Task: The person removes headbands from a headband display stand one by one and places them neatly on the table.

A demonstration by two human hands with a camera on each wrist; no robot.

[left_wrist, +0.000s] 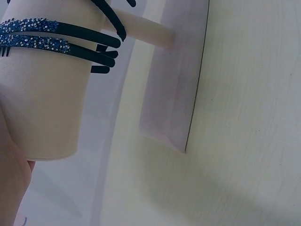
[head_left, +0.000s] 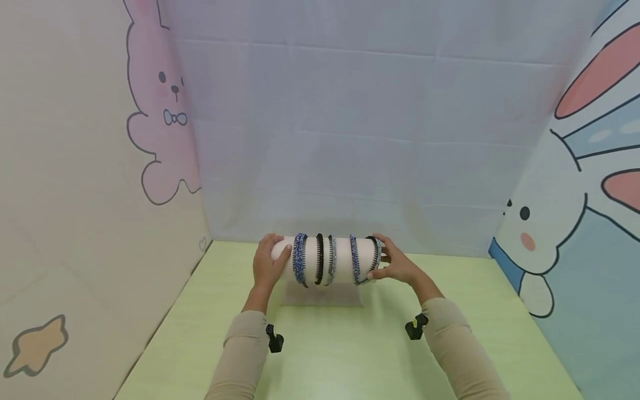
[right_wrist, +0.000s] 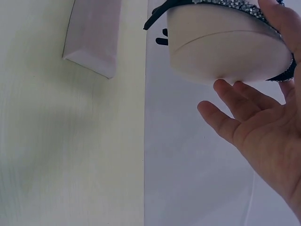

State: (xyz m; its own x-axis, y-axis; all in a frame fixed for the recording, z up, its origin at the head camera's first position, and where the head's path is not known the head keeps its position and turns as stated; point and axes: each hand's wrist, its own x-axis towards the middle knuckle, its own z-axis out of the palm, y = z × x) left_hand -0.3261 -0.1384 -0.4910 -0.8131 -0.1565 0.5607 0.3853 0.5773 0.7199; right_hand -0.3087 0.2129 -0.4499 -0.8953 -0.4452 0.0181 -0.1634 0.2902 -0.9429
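A white cylindrical headband stand (head_left: pixel 343 261) lies sideways on its base (head_left: pixel 322 297), ringed by several toothed headbands. My left hand (head_left: pixel 267 264) grips the stand's left end, its thumb along the front; the left wrist view shows the bare end of the cylinder (left_wrist: pixel 47 103) by the palm. Close to it sit glittery blue headbands (head_left: pixel 300 258). At the right end, my right hand (head_left: pixel 400 265) holds a black-toothed headband with silver glitter (head_left: pixel 377 255) between thumb and index finger. In the right wrist view its other fingers spread below the cylinder's rounded end (right_wrist: pixel 225 56).
A black headband (head_left: pixel 320 258) and a silver one (head_left: pixel 333 258) circle the middle of the stand, with another blue headband (head_left: pixel 355 258) farther right. The stand is on a pale green table (head_left: pixel 330 350) near the back curtain (head_left: pixel 320 139). Rabbit-printed side panels (head_left: pixel 550 233) flank the table.
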